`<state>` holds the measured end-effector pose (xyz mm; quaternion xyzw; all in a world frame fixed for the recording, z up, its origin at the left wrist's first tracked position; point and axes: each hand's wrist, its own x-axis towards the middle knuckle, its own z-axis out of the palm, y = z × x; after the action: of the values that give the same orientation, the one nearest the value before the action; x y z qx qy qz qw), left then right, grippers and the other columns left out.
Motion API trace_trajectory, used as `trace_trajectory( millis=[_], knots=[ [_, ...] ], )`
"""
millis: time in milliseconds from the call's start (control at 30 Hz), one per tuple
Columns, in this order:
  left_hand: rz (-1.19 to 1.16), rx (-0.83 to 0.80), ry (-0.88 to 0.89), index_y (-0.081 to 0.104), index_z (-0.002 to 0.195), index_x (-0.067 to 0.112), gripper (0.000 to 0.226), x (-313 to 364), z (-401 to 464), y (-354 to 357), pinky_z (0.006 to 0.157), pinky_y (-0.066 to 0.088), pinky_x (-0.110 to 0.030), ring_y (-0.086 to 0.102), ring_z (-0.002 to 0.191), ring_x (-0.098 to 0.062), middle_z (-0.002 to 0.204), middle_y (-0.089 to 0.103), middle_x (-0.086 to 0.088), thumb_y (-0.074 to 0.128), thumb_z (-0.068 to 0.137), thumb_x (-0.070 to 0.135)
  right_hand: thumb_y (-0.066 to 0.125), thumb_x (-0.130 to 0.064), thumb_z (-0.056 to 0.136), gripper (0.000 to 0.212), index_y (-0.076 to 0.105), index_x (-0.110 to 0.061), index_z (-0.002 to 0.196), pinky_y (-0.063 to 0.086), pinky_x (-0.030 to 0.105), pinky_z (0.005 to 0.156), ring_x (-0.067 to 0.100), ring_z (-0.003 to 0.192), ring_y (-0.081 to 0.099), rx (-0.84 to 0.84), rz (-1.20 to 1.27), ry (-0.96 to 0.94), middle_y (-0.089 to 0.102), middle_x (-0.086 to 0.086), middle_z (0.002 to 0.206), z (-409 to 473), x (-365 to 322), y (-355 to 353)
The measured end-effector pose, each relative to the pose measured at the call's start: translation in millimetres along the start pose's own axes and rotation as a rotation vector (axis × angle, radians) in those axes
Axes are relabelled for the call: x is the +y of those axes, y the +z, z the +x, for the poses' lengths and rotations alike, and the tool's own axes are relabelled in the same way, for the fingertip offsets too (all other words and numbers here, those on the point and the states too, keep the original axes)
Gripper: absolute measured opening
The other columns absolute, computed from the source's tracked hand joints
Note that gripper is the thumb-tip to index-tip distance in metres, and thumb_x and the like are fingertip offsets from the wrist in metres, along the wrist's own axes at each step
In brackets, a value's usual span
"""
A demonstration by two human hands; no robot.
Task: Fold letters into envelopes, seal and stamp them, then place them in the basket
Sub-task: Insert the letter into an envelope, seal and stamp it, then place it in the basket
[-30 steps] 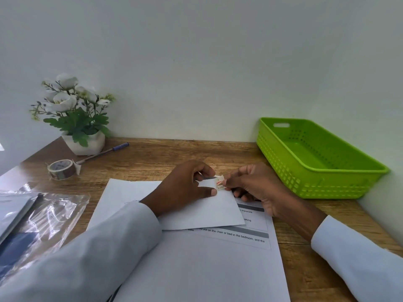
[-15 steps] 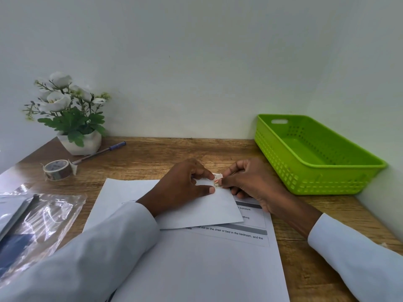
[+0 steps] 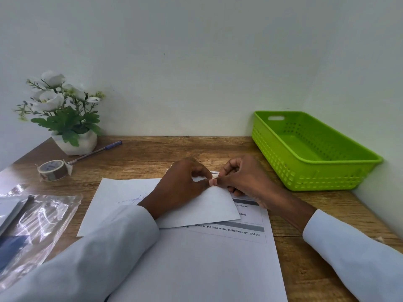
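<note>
At the far left of the wooden bench [image 3: 152,153] lies a clear plastic sleeve [image 3: 41,223] with dark and pale flat items inside that cannot be made out. Behind it sits a roll of tape [image 3: 52,170] with printed marks too small to read, a purple pen [image 3: 96,151] beside it, and a white pot of white flowers [image 3: 65,114] against the wall. A white sheet [image 3: 113,201] bearing a faint blue scribble lies under the left sleeve. On it rests the white envelope [image 3: 207,205], near the middle of the bench, overlapping a printed letter [image 3: 218,258] whose visible line reads "out on the chair or bed in the bedroom, and the", with "exposure" higher up. The left hand [image 3: 181,186] rests on the envelope, its fingers curled and its thumb and forefinger pinching at the envelope's upper right corner. There a small stamp [image 3: 214,176] shows between the two hands; its print is unreadable. The right hand [image 3: 244,177] meets it from the other side, fingers curled, fingertips pinching the stamp. At the right, the green slotted basket [image 3: 314,168] stands against the wall with nothing inside it.
</note>
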<state>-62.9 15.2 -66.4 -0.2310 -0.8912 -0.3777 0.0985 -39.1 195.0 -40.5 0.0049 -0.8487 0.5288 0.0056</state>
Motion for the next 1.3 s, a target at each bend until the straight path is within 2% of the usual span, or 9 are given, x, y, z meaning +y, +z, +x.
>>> trace_trajectory(
  millis=[200, 433, 633, 767, 833, 933, 1033, 1100, 1300],
  knots=[
    [0.005, -0.019, 0.000, 0.077, 0.098, 0.025, 0.019, -4, 2, 1, 0.065, 0.037, -0.010, 0.057, 0.087, -0.001, 0.093, 0.063, 0.009, 0.077, 0.081, 0.032, 0.088, -0.013, 0.071, 0.021, 0.068, -0.006, 0.073, 0.047, 0.022, 0.042, 0.009, 0.042, 0.055, 0.035, -0.011, 0.037, 0.065, 0.003, 0.054, 8, 6, -2],
    [-0.007, -0.060, 0.001, 0.075, 0.102, 0.037, 0.025, -7, 3, 1, 0.074, 0.042, -0.021, 0.057, 0.098, -0.004, 0.100, 0.066, 0.008, 0.078, 0.078, 0.036, 0.088, -0.025, 0.072, 0.028, 0.065, -0.011, 0.067, 0.049, 0.031, 0.050, 0.016, 0.046, 0.058, 0.090, -0.094, -0.002, 0.069, 0.008, 0.058, 20, 8, 2],
    [0.039, -0.065, -0.012, 0.074, 0.108, 0.032, 0.031, -4, 3, 0, 0.080, 0.046, -0.027, 0.057, 0.097, -0.007, 0.098, 0.060, 0.010, 0.078, 0.078, 0.037, 0.089, -0.022, 0.071, 0.031, 0.068, -0.001, 0.075, 0.049, 0.025, 0.044, 0.013, 0.045, 0.057, -0.008, -0.124, -0.014, 0.068, 0.006, 0.058, 17, 5, -6],
    [0.035, -0.062, -0.023, 0.074, 0.112, 0.027, 0.035, -4, 3, 0, 0.074, 0.040, -0.016, 0.057, 0.095, -0.005, 0.096, 0.056, 0.014, 0.079, 0.078, 0.033, 0.088, -0.016, 0.071, 0.034, 0.067, 0.007, 0.085, 0.047, 0.020, 0.040, 0.010, 0.043, 0.054, -0.113, -0.080, 0.015, 0.064, 0.007, 0.058, 10, 0, -16],
    [0.033, -0.051, -0.024, 0.074, 0.111, 0.026, 0.035, -3, 3, 0, 0.072, 0.039, -0.015, 0.057, 0.092, -0.003, 0.093, 0.053, 0.020, 0.079, 0.077, 0.034, 0.090, -0.019, 0.069, 0.037, 0.068, 0.006, 0.085, 0.046, 0.020, 0.040, 0.009, 0.043, 0.053, -0.121, -0.083, 0.016, 0.064, 0.005, 0.057, 9, 0, -16],
    [0.032, -0.037, -0.013, 0.075, 0.109, 0.024, 0.033, -2, 3, 0, 0.070, 0.039, -0.012, 0.056, 0.089, 0.000, 0.090, 0.052, 0.024, 0.078, 0.078, 0.034, 0.092, -0.026, 0.066, 0.039, 0.069, 0.002, 0.081, 0.045, 0.021, 0.040, 0.009, 0.044, 0.053, -0.094, -0.128, -0.003, 0.065, 0.004, 0.056, 11, 1, -12],
    [0.038, -0.055, -0.010, 0.075, 0.110, 0.025, 0.033, -1, 3, -1, 0.069, 0.037, -0.010, 0.058, 0.094, -0.004, 0.095, 0.056, 0.016, 0.077, 0.078, 0.033, 0.093, -0.033, 0.063, 0.040, 0.068, -0.004, 0.075, 0.045, 0.024, 0.042, 0.013, 0.045, 0.055, -0.053, -0.163, -0.019, 0.066, 0.005, 0.056, 16, 3, -8],
    [0.037, -0.070, -0.009, 0.074, 0.108, 0.028, 0.030, -1, 3, -2, 0.068, 0.036, -0.011, 0.056, 0.094, -0.004, 0.094, 0.055, 0.018, 0.078, 0.078, 0.031, 0.093, -0.037, 0.062, 0.041, 0.067, -0.006, 0.071, 0.045, 0.027, 0.045, 0.017, 0.047, 0.056, -0.013, -0.179, -0.016, 0.067, 0.007, 0.056, 19, 6, -5],
    [0.041, -0.059, -0.025, 0.073, 0.111, 0.027, 0.034, 1, 1, -2, 0.070, 0.036, -0.008, 0.054, 0.090, -0.003, 0.092, 0.050, 0.022, 0.078, 0.078, 0.031, 0.089, -0.032, 0.070, 0.037, 0.066, -0.003, 0.073, 0.044, 0.025, 0.043, 0.017, 0.044, 0.056, 0.055, -0.173, -0.018, 0.067, 0.010, 0.059, 24, 9, -3]
  ],
)
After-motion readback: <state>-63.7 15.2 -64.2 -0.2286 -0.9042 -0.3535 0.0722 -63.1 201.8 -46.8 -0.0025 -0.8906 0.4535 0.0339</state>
